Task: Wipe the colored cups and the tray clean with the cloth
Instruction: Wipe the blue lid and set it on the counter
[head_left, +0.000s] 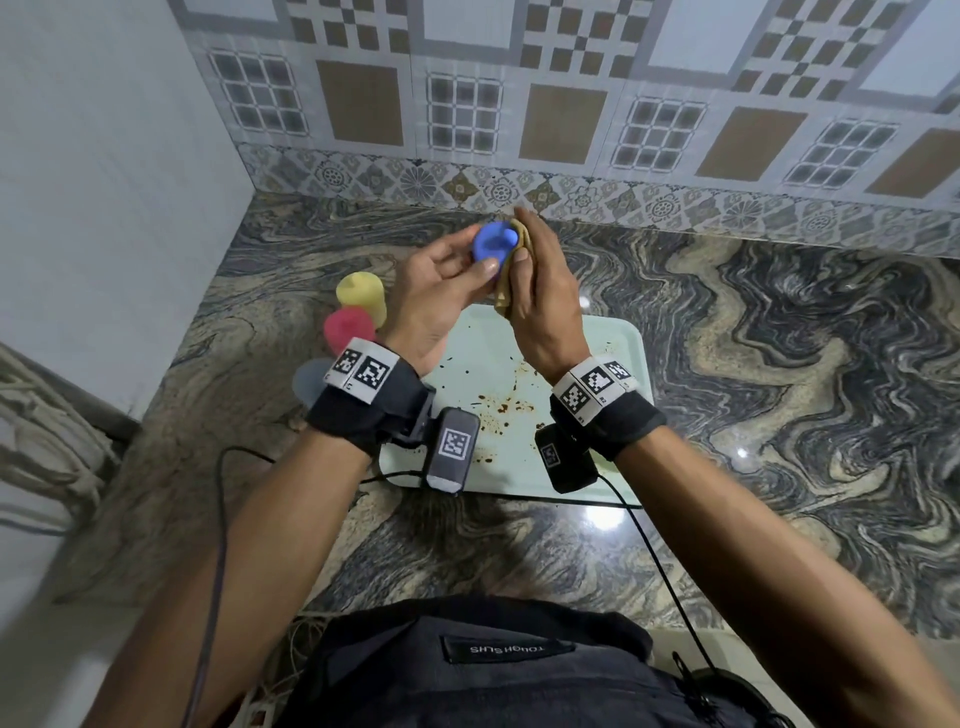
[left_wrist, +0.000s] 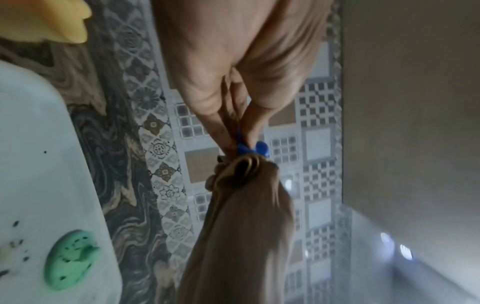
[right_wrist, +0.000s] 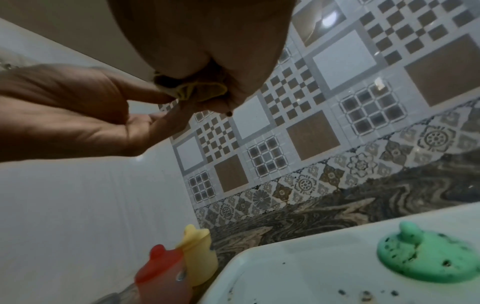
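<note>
- Both hands are raised at upper centre of the head view, above the far edge of the tray (head_left: 613, 358); left hand (head_left: 441, 296) pinches the blue cup (head_left: 494, 244) between thumb and fingertips.
- Right hand (head_left: 540, 306) grips the tan cloth (head_left: 511, 283), fingers curled round it; cloth is pressed against the right side of the blue cup; the contact point is partly hidden by the fingers.
- Tray lies on the marbled counter (head_left: 779, 338) at centre frame; pale surface bears brown specks and smears toward its lower half.
- Green cup (right_wrist: 428, 257) sits mouth-down on the tray, lower right of the right wrist view; dark specks on its surface.
- Yellow cup (head_left: 361, 296) and red cup (head_left: 349, 327) stand on the counter left of the tray, touching or nearly so; a grey cup (head_left: 311, 382) is just below them, partly hidden by the left wrist.
- Patterned tile wall (head_left: 571, 104) fills the upper frame.
</note>
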